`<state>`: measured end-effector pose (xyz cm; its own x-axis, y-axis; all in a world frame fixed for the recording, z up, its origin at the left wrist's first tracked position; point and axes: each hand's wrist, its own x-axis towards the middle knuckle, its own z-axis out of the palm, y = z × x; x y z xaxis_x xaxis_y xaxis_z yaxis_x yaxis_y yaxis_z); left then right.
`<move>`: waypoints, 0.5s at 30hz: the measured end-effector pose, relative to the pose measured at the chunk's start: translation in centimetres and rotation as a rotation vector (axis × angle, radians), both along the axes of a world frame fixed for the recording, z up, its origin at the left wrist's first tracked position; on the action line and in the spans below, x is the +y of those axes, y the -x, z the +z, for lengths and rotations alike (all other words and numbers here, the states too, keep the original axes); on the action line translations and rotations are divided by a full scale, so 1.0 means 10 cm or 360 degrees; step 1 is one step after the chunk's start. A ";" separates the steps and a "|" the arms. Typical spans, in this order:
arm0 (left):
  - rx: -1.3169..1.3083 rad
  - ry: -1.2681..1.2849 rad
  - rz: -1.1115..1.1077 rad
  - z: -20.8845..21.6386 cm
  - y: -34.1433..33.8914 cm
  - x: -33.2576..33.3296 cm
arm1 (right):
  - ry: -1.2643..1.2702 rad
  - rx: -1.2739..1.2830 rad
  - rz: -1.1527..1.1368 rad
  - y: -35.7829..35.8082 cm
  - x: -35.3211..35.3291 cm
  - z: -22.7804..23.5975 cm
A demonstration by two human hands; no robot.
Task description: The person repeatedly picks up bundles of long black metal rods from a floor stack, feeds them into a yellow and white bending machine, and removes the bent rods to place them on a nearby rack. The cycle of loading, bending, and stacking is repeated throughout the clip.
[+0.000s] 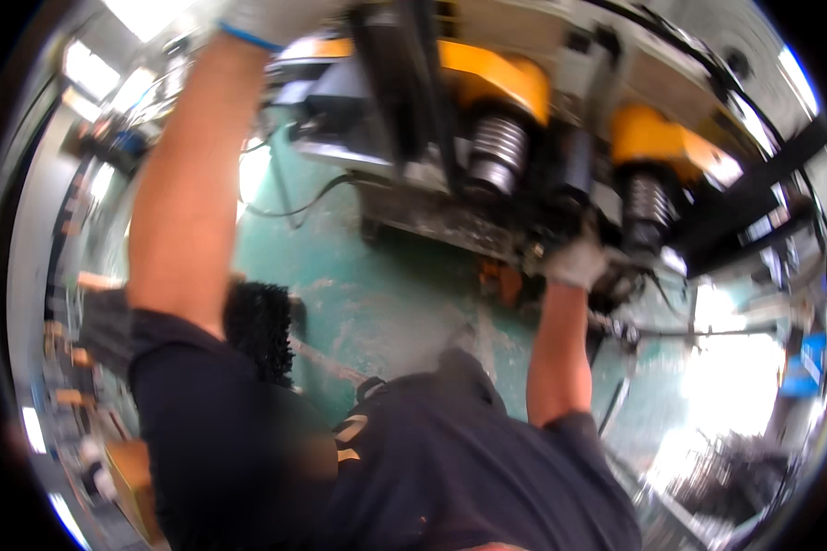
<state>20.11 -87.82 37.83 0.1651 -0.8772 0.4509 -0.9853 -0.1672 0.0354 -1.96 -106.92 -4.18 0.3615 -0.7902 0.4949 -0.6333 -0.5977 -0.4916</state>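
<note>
Has the gloved right hand (574, 264) at the front edge of the machine (432, 223) ahead, low between two ribbed metal cylinders (498, 151) — too blurred to tell if clamped or loose. Has the left hand (280, 16) up by the machine's left side, partly cut off; cannot tell that grip. Faces yellow covers (494, 78) above — looks down on green floor (368, 294) and a black bristly mat (259, 331) by the left sleeve (198, 395).

The bare left forearm (188, 188) stretches far out on the left, its gloved left hand (280, 18) partly cut off at the far edge. The bare right forearm (560, 354) reaches forward on the right, its gloved right hand (576, 264) nearer, its grip too blurred to tell.
</note>
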 end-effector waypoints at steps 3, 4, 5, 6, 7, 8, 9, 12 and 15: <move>-0.0208 0.0648 -0.0643 -0.34 0.11 0.23 | 0.0145 0.0059 -0.0096 0.65 0.45 0.14; 0.0379 0.0744 -0.0543 -0.41 0.33 0.50 | 0.0091 -0.0033 -0.0068 0.83 0.62 0.15; 0.0555 0.0821 -0.0459 -0.47 0.47 0.80 | -0.0190 -0.0391 0.0069 0.93 0.74 0.02; 0.0456 0.0857 -0.0383 -0.57 0.58 1.10 | -0.0453 -0.0765 0.0187 1.01 0.86 -0.12; -0.0724 0.0812 -0.0413 -0.77 0.41 1.40 | -0.0763 -0.1086 0.0293 1.03 0.98 -0.20; 0.0147 0.0840 -0.0301 -0.87 0.58 1.75 | -0.1054 -0.1427 0.0341 1.05 1.08 -0.29; 0.1016 0.0881 -0.0163 -0.99 0.83 2.07 | -0.1148 -0.1312 0.0334 1.05 1.16 -0.32; 0.1474 0.1349 0.0119 -1.32 1.37 2.89 | -0.1162 -0.0944 0.0345 1.01 1.42 -0.25; 0.1648 0.1618 0.0531 -1.67 1.99 3.57 | -0.1107 -0.0785 0.0604 0.87 1.72 -0.11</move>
